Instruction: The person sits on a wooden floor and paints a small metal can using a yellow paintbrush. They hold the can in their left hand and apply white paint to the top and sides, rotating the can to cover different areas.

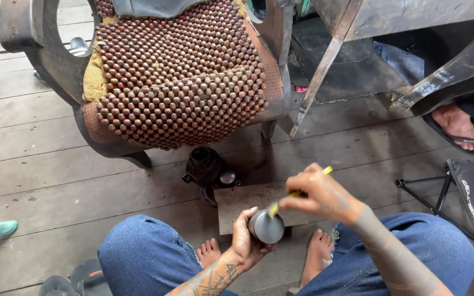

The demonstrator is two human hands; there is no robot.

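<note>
L hand (246,241) fingers wrap a round metal part (266,227). R hand (319,194) pinches a yellow tool (297,193), tip on part's face. Looks mid-scrape; next needs steady grip.

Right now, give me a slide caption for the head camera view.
Seated person's left hand holds a round metal part while the right hand works it with a yellow-handled tool, before a beaded chair.

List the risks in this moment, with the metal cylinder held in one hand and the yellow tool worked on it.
1. The left hand alone grips the round metal cylinder in the air above bare feet; it might slip and drop on them.
2. The right hand presses a thin yellow tool onto the cylinder's top; a slip could jab the left fingers.
3. The dark engine part sits close ahead and could be knocked.
</note>
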